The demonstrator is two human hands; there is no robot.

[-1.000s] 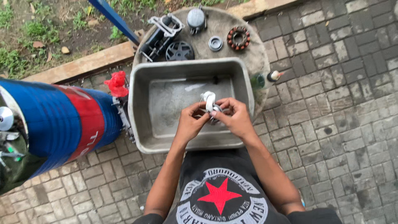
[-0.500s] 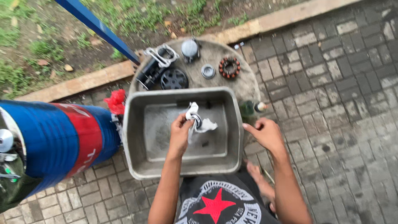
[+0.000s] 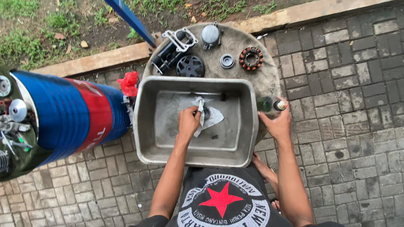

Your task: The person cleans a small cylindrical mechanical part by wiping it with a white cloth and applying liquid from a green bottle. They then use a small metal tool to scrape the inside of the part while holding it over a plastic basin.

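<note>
Both hands work apart: the left hand [image 3: 188, 122] is closed on a white rag [image 3: 201, 114] and a small dark part inside the grey metal tub [image 3: 248, 126], while the right hand [image 3: 277, 124] grips a dark green bottle [image 3: 269, 104] just outside the tub's right wall. The bottle lies nearly flat, its long axis running left to right with the light cap end pointing right; no label can be made out on it. The rag hangs from the fingers, trailing down toward the tub floor. Left of the tub lies a blue drum [image 3: 67, 117] with a red band. Beyond the tub, on a round stone slab [image 3: 261, 80], sit a black spoked wheel part [image 3: 190, 66], a copper-wound stator ring [image 3: 251, 58], a small round cap [image 3: 227, 61] and a grey domed cover [image 3: 210, 35].
</note>
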